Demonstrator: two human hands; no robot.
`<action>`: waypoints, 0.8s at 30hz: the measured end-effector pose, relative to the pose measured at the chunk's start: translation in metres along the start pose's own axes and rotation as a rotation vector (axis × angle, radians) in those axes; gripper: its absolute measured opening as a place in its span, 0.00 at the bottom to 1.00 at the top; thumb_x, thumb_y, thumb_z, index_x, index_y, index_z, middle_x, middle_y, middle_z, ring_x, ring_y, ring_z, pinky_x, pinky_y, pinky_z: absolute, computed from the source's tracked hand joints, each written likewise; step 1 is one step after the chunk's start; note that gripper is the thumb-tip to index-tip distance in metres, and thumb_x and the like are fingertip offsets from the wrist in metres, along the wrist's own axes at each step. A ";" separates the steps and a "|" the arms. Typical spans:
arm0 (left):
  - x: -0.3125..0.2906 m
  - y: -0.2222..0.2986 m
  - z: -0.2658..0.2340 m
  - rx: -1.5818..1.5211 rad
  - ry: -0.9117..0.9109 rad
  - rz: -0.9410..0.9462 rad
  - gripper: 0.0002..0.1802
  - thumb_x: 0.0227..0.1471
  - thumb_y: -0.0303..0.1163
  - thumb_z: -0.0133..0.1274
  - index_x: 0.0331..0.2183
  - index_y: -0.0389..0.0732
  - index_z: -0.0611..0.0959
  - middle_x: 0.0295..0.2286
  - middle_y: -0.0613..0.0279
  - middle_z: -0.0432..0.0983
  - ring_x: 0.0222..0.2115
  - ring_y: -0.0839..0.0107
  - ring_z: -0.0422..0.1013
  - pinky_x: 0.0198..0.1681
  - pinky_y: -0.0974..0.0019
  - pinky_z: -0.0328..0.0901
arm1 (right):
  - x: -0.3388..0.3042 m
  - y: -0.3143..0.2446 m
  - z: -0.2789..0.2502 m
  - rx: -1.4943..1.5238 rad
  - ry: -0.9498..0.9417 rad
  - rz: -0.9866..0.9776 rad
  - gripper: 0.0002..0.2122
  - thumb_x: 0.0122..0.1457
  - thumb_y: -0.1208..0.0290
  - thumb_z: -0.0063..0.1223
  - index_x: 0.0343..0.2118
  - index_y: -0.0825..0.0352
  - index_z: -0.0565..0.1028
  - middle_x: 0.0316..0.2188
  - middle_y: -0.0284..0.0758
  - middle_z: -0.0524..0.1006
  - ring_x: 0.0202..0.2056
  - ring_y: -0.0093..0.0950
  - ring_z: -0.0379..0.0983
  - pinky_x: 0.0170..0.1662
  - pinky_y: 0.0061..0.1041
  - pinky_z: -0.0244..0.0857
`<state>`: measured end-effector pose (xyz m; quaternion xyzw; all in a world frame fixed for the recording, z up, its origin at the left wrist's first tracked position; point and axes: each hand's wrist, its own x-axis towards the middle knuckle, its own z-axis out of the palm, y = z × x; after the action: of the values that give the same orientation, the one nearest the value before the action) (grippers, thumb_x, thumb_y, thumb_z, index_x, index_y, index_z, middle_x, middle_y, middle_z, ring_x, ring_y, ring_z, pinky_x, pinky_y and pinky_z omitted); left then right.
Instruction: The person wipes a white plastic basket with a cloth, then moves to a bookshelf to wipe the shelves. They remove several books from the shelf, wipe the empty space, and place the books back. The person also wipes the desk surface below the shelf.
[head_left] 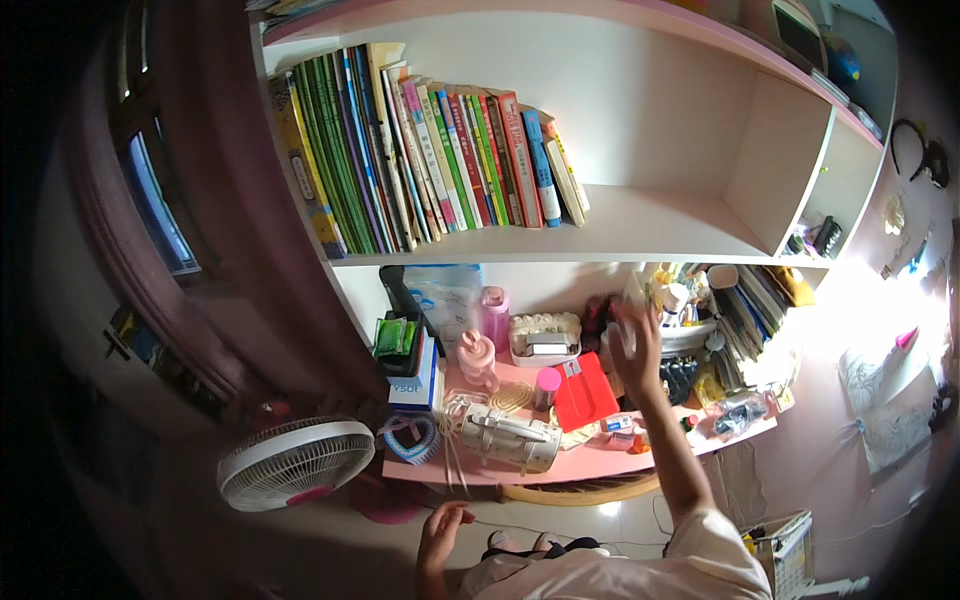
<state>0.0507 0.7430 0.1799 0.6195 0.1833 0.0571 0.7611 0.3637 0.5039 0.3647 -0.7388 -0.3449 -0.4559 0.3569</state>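
My right hand (636, 345) reaches over the pink desk, its fingers smeared by motion. A pale, see-through shape (634, 288) shows at its fingertips; whether the hand grips it I cannot tell. Close on its right stands a white basket (684, 336) with bottles in it. Left of the hand lies a flat red case (585, 392), beside a small jar with a pink lid (547, 388). My left hand (440, 535) hangs low in front of the desk, fingers loosely bent, with nothing visible in it.
Above the desk, a shelf (650, 240) carries a leaning row of books (450, 160). A pink cup (477, 360), a pink bottle (495, 318) and a cream appliance with a cord (510, 438) stand on the desk. A white fan (295, 463) is at the left; papers (735, 325) crowd the right.
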 end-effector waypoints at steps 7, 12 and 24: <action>-0.003 0.006 -0.009 0.064 0.016 0.039 0.12 0.59 0.32 0.44 0.40 0.33 0.75 0.27 0.57 0.76 0.30 0.70 0.73 0.39 0.67 0.67 | 0.156 0.080 0.103 0.159 -0.122 0.206 0.53 0.36 0.67 0.69 0.61 0.72 0.42 0.56 0.57 0.54 0.57 0.51 0.52 0.60 0.40 0.51; -0.010 -0.045 -0.051 0.003 0.111 0.024 0.13 0.59 0.31 0.43 0.39 0.30 0.75 0.27 0.55 0.76 0.30 0.69 0.73 0.39 0.66 0.68 | 0.174 0.079 0.131 0.233 -0.291 0.271 0.57 0.30 0.66 0.69 0.62 0.72 0.39 0.54 0.59 0.56 0.56 0.53 0.55 0.59 0.42 0.53; 0.007 -0.003 -0.055 0.120 0.075 0.082 0.14 0.60 0.36 0.43 0.42 0.39 0.77 0.29 0.68 0.73 0.33 0.79 0.67 0.40 0.73 0.62 | 0.175 0.067 0.128 0.003 -0.073 0.403 0.41 0.36 0.69 0.64 0.55 0.68 0.54 0.37 0.50 0.75 0.40 0.47 0.73 0.40 0.38 0.67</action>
<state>0.0372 0.7953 0.1666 0.6684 0.1890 0.1003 0.7124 0.5352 0.6094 0.4697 -0.8083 -0.2034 -0.3476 0.4294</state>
